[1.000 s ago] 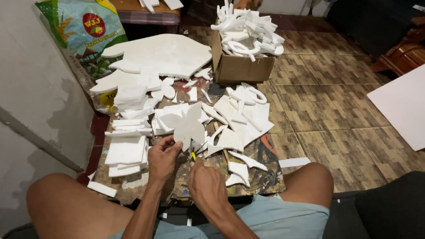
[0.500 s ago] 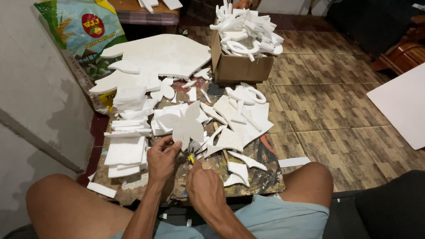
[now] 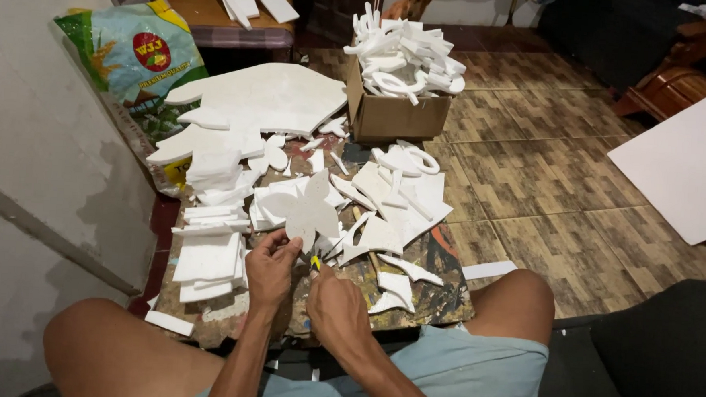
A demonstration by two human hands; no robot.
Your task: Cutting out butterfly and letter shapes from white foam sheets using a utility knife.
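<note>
**Head view: foam shape trimmed at its lower edge — risks at the cut**

Head view, looking down. A white foam cut-out (image 3: 308,208), lobed like a flower or butterfly, is held upright-ish above a paint-stained board (image 3: 436,295) set across the person's lap. It is pinched at its lower edge by the left hand (image 3: 271,265), fingers closed on the foam. The right hand (image 3: 333,302) is closed round a small yellow-tipped cutter (image 3: 316,263), of which only the tip shows; the blade itself is too small to make out. The hands are close together, nearly touching, w/ the tip just beside the left thumb.

Judged risks:
- Slip toward the left hand. The cutter tip is just beside the holding fingers; a sudden give in the soft foam could carry it into them.
- Snapped lobe. The piece is gripped at one edge only, the rest unsupported; side pressure from the cut could break a thin neck btw. lobes.
- Ragged edge. Foam tears rather than cuts if the blade is dragged or twisted.
- Lost footing for the work. The board is crowded w/ white offcuts (image 3: 392,221) and stacked strips (image 3: 205,251); a nudge could tip pieces to the tiled floor (image 3: 531,176).

A cardboard box (image 3: 398,112) heaped w/ finished foam pieces stands well apart, at the board's far end.
</note>
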